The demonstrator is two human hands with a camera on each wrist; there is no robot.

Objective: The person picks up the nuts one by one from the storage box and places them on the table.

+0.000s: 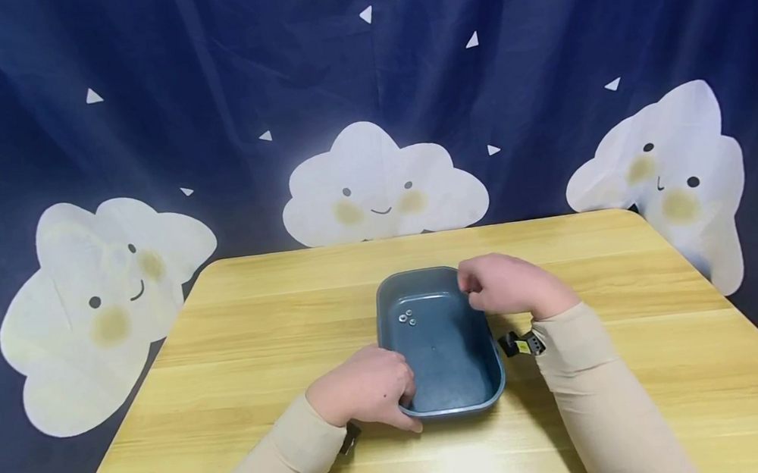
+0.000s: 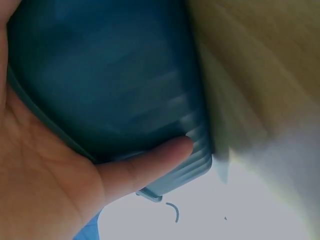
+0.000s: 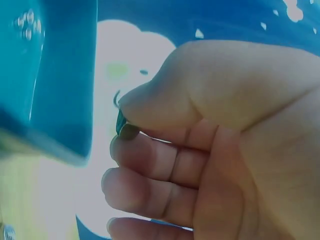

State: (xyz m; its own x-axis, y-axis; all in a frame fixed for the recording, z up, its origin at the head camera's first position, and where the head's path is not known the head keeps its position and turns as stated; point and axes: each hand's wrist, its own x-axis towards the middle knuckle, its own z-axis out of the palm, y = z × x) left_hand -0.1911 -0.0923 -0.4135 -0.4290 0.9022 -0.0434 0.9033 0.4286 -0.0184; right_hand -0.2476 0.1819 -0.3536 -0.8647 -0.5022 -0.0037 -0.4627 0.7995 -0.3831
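A dark blue-grey plastic tub (image 1: 450, 370) is on the table, with three small shiny nut-like metal rings (image 1: 406, 318) inside on its far-left floor. My left hand (image 1: 366, 386) grips its near-left corner, the thumb (image 2: 150, 162) against the outer wall and the fingers over the rim. At the far-right corner my right hand (image 1: 510, 285) is raised. Its thumb and index fingertip pinch a small dark piece (image 3: 129, 131), mostly hidden, whose kind I cannot tell. In the right wrist view the other fingers curl below and the tub's wall stands to the left.
The tub stands on a light wooden table (image 1: 278, 322). Behind the table hangs a dark blue curtain (image 1: 306, 53) printed with white clouds. A black wrist strap device (image 1: 519, 344) hangs below the right wrist, next to the tub's right side.
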